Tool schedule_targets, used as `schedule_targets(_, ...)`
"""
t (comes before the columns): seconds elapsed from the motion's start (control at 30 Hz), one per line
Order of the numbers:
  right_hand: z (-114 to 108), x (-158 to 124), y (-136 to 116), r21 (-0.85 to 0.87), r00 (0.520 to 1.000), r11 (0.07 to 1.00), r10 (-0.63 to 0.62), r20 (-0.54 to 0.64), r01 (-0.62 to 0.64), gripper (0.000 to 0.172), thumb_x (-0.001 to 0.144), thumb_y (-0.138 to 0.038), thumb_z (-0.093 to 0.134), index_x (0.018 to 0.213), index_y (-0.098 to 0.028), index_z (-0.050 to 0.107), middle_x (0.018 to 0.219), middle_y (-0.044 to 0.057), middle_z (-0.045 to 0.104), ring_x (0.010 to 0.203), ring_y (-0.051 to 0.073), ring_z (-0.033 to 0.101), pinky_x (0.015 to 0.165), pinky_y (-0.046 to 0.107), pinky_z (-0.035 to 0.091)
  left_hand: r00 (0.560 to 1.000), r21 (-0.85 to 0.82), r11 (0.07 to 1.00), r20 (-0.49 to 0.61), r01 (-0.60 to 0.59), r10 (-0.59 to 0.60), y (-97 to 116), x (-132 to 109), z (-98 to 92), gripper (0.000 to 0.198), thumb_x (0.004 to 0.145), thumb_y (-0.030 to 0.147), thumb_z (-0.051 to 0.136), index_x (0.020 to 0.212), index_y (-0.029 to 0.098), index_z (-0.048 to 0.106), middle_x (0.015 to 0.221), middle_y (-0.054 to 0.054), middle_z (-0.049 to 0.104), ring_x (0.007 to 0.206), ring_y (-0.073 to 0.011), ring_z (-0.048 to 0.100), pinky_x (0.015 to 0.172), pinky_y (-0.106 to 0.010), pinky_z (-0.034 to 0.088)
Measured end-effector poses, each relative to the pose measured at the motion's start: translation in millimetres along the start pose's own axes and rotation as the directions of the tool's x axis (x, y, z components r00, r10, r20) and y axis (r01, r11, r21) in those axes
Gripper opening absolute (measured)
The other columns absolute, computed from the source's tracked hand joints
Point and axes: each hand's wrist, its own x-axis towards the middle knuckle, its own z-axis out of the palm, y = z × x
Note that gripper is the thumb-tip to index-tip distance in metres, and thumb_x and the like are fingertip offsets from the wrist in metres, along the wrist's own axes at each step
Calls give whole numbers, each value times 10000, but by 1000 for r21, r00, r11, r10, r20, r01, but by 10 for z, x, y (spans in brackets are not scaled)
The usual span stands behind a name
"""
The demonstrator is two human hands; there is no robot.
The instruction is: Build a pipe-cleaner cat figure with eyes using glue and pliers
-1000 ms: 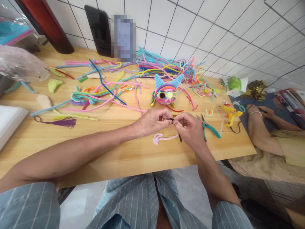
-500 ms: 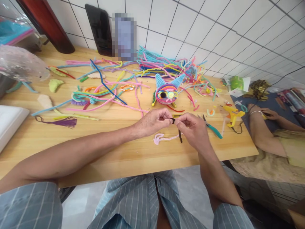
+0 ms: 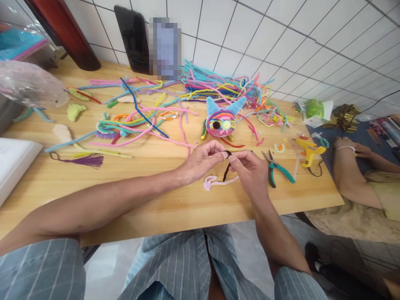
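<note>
My left hand (image 3: 201, 161) and my right hand (image 3: 250, 168) meet over the wooden table (image 3: 156, 196), both pinching a short dark brown pipe cleaner (image 3: 226, 168) whose free end hangs down between them. Just below it a pale pink pipe cleaner with a looped end (image 3: 215, 182) lies on the wood. Behind my hands stands a striped pipe-cleaner cat head (image 3: 221, 121) with blue ears.
Loose coloured pipe cleaners (image 3: 175, 100) cover the back of the table. Teal-handled pliers (image 3: 276, 168) and a yellow glue gun (image 3: 308, 151) lie to the right. A purple tassel (image 3: 83, 159) and a white box (image 3: 14, 160) are at left. Another person's arm (image 3: 350, 175) rests at far right.
The dark pipe cleaner's hanging end has swung left between my hands. My hands stay pinched together, shifted slightly up in view.
</note>
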Motion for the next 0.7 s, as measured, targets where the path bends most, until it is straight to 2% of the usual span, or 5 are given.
schedule_targets(0.1,72,-13,-11,64,999,998,10,-33,-8,173,847,-395,834,867,-234,775,685,-24,741,593,148,679,602,287,572,999,-72,997,-33,6,-8,-2,-27,33,333,817,420,855,887,170,646,725,58,582,610,-67,462,589,-225,374)
schedule_targets(0.23,146,-19,-15,102,998,994,39,-57,-33,199,848,-419,825,874,-233,762,705,-13,766,602,153,690,621,297,586,995,-195,978,-56,74,-86,-23,-53,89,426,764,464,913,894,178,625,662,71,567,511,-55,420,485,-216,307)
schedule_targets(0.37,150,18,-2,132,994,986,104,-39,-98,194,834,-412,808,834,-236,726,733,-9,770,602,146,675,623,292,567,990,-240,963,-48,120,-135,-26,-53,110,423,761,450,909,911,177,623,709,53,620,491,-45,426,473,-214,293)
schedule_targets(0.53,25,114,22,87,990,986,144,-3,-143,192,800,-402,787,777,-236,693,653,-34,694,537,125,611,565,270,510,995,-145,984,-9,101,-104,15,28,32,334,867,482,760,904,174,635,791,29,645,505,-49,439,473,-230,296)
schedule_targets(0.7,-76,136,13,1,984,987,157,88,-158,232,782,-429,807,778,-238,676,599,-47,637,523,132,598,549,272,507,997,76,997,62,34,-38,-11,92,-51,302,842,418,806,930,163,671,790,31,638,659,-83,524,605,-227,397)
